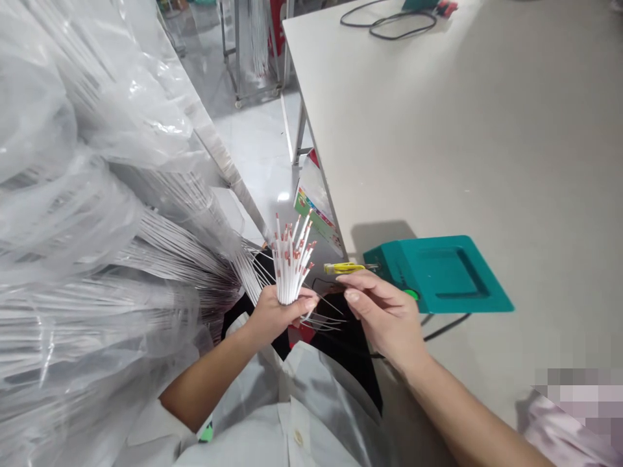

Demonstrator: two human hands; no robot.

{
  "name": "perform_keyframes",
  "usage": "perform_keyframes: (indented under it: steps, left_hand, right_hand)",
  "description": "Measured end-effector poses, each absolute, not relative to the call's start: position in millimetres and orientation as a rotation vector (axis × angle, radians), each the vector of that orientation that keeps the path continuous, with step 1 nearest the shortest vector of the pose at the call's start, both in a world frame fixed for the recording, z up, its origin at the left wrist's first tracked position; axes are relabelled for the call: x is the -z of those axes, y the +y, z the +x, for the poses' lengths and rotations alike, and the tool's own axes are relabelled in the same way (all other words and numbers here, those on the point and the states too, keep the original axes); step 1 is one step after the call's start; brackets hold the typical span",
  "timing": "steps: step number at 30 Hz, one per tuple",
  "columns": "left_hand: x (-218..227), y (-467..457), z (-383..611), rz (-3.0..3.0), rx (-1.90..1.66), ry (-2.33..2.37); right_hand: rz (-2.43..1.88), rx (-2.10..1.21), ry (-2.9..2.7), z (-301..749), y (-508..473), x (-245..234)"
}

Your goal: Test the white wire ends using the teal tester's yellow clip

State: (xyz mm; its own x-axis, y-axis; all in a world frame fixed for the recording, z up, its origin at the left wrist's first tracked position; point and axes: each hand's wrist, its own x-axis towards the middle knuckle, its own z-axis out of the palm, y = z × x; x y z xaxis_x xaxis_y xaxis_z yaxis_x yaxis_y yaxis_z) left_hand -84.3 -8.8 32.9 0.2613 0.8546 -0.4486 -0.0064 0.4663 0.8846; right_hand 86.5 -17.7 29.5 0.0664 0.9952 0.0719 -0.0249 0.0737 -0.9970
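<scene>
My left hand point(282, 314) is wrapped round a bundle of white wires point(292, 266). Their bare copper ends fan upward above my fist, and a few thin strands stick out to the right below it. My right hand point(384, 311) is at the table's edge with thumb and forefinger nearly together in a pinch. Whatever lies between those fingertips is too small to make out. Just beyond them, a yellow clip-like piece point(345, 267) juts from the left side of a teal box point(448, 275). A green button point(412, 294) shows beside my knuckles.
Long white wires in clear plastic point(97, 214) fill the left side. A pale table point(438, 143) spans the right, with a looped black cable point(403, 29) at its far end. Between them, a printed carton point(318, 214) stands below. Pinkish fabric point(559, 421) lies lower right.
</scene>
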Motion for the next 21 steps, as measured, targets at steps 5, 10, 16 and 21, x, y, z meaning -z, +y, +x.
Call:
perform_keyframes:
  steps: [5,10,16,21]
  left_hand:
    - [-35.5,-7.4,-80.7,1.048,-0.713,1.149]
    - [-37.0,-7.1,-75.9,1.232,-0.633,1.041]
    - [-33.7,-9.0,-75.5,1.177,-0.631,1.023]
    - [-24.1,-10.1,-76.8,1.196,-0.619,1.045]
  right_hand:
    - [-1.243,-0.958,-1.323,80.2,-14.6,-37.7]
    - [-1.248,-1.005,-1.362,71.0,-13.7,-40.0]
    - [-1.282,-1.013,-1.296,71.3,-15.8,-34.9]
    - [-1.381,-0.835,-1.413,67.3,-16.2,-38.7]
